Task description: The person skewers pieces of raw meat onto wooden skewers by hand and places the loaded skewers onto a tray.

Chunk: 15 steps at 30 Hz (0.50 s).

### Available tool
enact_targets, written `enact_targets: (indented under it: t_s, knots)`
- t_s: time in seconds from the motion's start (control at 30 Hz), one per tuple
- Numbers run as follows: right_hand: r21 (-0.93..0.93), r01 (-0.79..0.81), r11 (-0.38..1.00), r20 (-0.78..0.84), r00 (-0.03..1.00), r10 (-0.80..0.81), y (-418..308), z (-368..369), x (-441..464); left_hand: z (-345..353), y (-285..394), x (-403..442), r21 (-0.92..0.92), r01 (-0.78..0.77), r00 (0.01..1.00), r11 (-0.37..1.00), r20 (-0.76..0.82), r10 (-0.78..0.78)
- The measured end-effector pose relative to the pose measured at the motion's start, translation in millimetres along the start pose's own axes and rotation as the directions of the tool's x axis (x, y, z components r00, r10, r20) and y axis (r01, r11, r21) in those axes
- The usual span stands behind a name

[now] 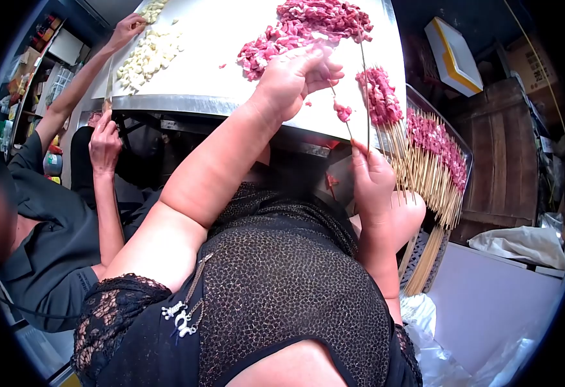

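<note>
The right hand (374, 177) pinches a skewer (333, 92) near its lower end; the left hand's (293, 79) fingers curl, blurred, at its upper end, and whether they grip anything I cannot tell. Between both sets of fingers, threaded meat (342, 111) sits on the stick. A slip while pushing could prick the left fingertips. Beyond them lies the meat pile (263, 55). Just beyond the right fingers, loaded skewers (380, 97) overhang; a careless brush could drag them off.

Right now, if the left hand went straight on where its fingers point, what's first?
Left hand: likely the thin dark stick, then the skewered meat; depth is hard to judge.
</note>
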State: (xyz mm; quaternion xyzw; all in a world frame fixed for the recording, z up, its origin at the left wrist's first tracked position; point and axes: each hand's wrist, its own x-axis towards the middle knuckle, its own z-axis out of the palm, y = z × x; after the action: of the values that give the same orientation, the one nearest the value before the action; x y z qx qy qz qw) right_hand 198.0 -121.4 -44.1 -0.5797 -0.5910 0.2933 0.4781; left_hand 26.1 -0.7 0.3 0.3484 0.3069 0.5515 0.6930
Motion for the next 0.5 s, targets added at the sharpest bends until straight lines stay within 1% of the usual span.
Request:
enact_targets:
  t_s: [0.07,0.1,0.17,0.3,0.37,0.4,0.47,0.5]
  knots:
    - [0.003,0.07,0.998,-0.074,0.995,-0.069,8.9,7.6,-1.9,2.8,-1.2,-1.0,-0.03,-0.029,1.0,0.999,-0.011,0.028]
    - [0.004,0.069,0.998,-0.074,0.995,-0.069,7.6,10.6,-2.8,5.0,-2.5,-2.1,-0.03,-0.028,1.0,0.999,-0.011,0.028]
    - [-0.037,0.071,0.997,-0.097,0.993,-0.074,4.4,17.6,-4.8,9.4,-5.6,-4.0,-0.088,-0.052,0.998,0.995,-0.039,0.049]
    - [-0.004,0.063,0.998,-0.104,0.993,-0.063,2.9,23.5,-4.1,10.9,-12.2,-3.6,-0.156,-0.092,0.995,0.984,-0.047,0.086]
    - [0.09,0.029,0.995,-0.096,0.995,-0.02,5.1,28.7,-4.6,14.5,-15.7,-2.9,-0.22,-0.145,0.987,0.965,-0.098,0.126]
    - [0.087,0.028,0.996,-0.094,0.995,-0.02,5.6,30.1,-4.8,15.0,-16.0,-2.5,-0.223,-0.145,0.987,0.964,-0.099,0.126]
    - [0.239,-0.075,0.968,-0.061,0.994,0.092,6.2,32.5,-5.2,15.8,-15.1,-1.8,-0.246,-0.136,0.991,0.96,-0.051,0.127]
    - [0.297,-0.082,0.951,-0.049,0.994,0.101,5.5,32.9,-3.9,16.1,-14.9,-2.6,-0.247,-0.134,0.991,0.96,-0.052,0.125]
